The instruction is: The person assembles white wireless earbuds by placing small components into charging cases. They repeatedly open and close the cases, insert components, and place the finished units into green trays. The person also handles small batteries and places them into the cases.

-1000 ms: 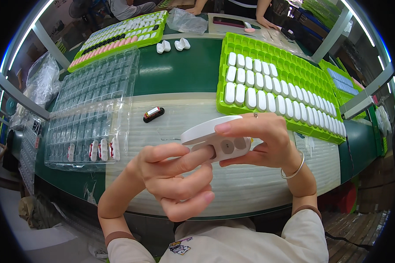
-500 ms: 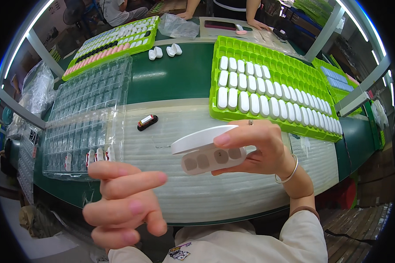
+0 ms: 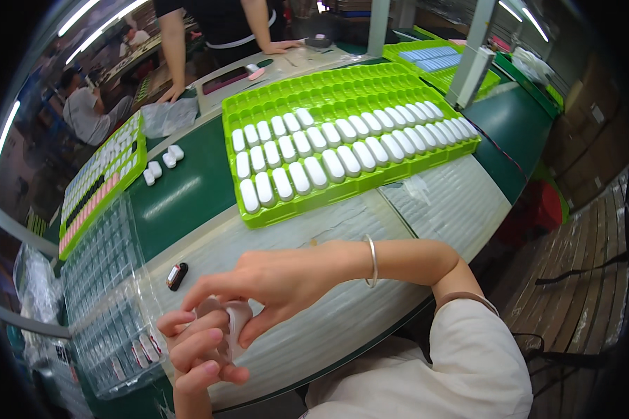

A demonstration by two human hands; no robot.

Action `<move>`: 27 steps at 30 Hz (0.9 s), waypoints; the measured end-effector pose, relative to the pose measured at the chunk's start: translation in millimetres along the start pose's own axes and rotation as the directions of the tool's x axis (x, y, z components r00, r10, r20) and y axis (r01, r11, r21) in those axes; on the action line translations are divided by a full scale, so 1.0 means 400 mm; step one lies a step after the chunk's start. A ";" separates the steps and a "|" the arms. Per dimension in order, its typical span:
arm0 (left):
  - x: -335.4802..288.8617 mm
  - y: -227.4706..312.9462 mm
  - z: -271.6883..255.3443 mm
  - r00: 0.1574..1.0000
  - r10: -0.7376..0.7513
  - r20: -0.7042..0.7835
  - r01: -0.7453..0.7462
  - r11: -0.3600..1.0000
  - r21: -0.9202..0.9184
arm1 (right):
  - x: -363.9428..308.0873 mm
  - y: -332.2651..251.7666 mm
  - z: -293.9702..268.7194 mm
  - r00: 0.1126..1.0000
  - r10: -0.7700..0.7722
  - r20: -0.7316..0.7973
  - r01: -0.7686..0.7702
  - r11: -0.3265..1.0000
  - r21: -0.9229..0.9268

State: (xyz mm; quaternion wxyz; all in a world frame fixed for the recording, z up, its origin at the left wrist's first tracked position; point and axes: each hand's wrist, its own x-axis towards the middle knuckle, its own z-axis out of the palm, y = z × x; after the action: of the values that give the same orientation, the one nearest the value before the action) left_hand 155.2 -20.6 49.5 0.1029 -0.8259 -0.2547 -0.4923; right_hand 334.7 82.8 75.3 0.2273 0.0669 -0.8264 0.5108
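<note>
Both my hands meet low and left of the middle, around a small white lidded case [image 3: 239,320]. My right hand [image 3: 276,279] comes over from the right, its thumb and fingers closed about the case. From below, my left hand [image 3: 201,349] has its fingers curled against the same case. Fingers cover most of it, so I cannot tell whether its lid is up. Just beyond them on the pale mat lies a small black oval part [image 3: 177,276] with a white and red piece on it.
A lime-green tray [image 3: 356,187] with rows of white cases stands beyond the mat. At left are a clear plastic tray [image 3: 94,307] holding several small parts and another green tray [image 3: 129,174]. Two open white cases [image 3: 162,165] sit between. Across the table, a person's hands [image 3: 283,47] rest.
The view has swung to the right. My right hand has brought the open white case left and down to my left hand, whose spread fingers have now curled around it.
</note>
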 end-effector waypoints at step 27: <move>-0.312 -0.088 -0.480 0.536 -0.701 -0.470 0.799 0.243 0.550 | -0.758 0.052 -0.882 0.158 0.679 -0.717 -0.961 -0.062 -0.271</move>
State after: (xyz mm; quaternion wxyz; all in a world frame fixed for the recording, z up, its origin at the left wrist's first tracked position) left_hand -57.2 -111.3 33.5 0.1826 -0.4563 -0.7791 -0.3892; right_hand 705.2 364.3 56.1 0.0104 -0.6507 -0.7384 0.1764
